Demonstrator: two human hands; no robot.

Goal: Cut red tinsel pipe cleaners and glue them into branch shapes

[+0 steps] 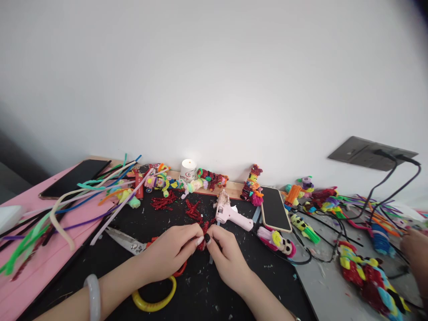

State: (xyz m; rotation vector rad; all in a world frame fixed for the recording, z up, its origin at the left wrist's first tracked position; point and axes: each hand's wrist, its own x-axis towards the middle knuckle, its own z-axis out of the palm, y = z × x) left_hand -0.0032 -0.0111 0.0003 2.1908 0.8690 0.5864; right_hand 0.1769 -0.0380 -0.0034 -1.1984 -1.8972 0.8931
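My left hand (pixel 182 245) and my right hand (pixel 227 254) meet over the black work mat (pixel 247 281), fingertips pinched together. Between them is a small piece of red tinsel pipe cleaner (pixel 206 226), mostly covered by the fingers. Just beyond lie more red tinsel pieces (pixel 194 210) and a red tinsel bundle (pixel 163 201). A pale pink glue gun (pixel 236 217) rests behind my right hand. Scissors (pixel 125 240) lie partly under my left forearm; a yellow handle loop (pixel 154 306) shows in front of it, and orange handle parts peek out beside the wrist.
Loose pipe cleaners (pixel 67 209) and a dark phone (pixel 76 178) cover the pink surface at left. Along the wall stand a paper cup (pixel 188 170) and pipe-cleaner figures (pixel 253 185). A second phone (pixel 276 208), black cables (pixel 381 183) and another person's hand (pixel 414 247) are at right.
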